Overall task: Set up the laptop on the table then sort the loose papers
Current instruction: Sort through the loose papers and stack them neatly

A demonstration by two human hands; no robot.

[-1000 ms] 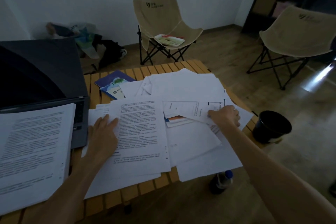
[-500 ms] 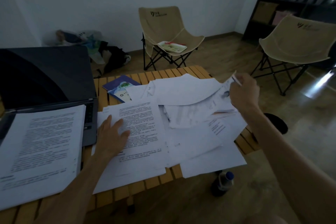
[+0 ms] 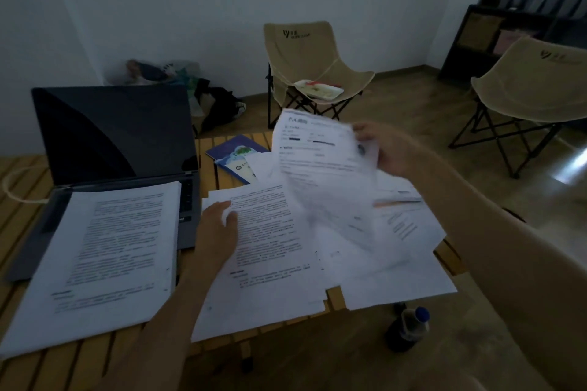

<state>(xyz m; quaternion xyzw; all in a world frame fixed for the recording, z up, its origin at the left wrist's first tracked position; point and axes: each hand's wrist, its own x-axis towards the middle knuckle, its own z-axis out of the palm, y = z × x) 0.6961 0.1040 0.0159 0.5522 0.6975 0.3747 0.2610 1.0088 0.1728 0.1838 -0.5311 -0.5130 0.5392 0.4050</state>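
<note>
Laptop (image 3: 114, 149) stands open on the slatted worktop (image 3: 19, 232) at the left, screen dark, with a thick printed stack (image 3: 104, 251) lying over its keyboard. On that showing the set-up step looks done or nearly so; the paper-sorting step is in hand.

Right hand (image 3: 392, 149): grip grasping a printed sheet (image 3: 320, 155) by its right edge, fingers and thumb pinching it. The sheet is lifted clear of the worktop, tilted and blurred at its lower part.

Left hand (image 3: 217, 232): grip released, fingers fairly straight, palm pressing down on the loose papers (image 3: 273, 232) spread across the middle and right of the worktop. These lie overlapping and unsquared, some overhanging the near edge.

A blue booklet (image 3: 236, 154) lies at the far side, partly under the papers. A dark bottle (image 3: 408, 328) stands on the floor just beside the near right corner.

Judgement: the next move calls for reading the lifted sheet's heading and laying it on the proper pile, the left hand steadying the rest so that none slide off the edge.
</note>
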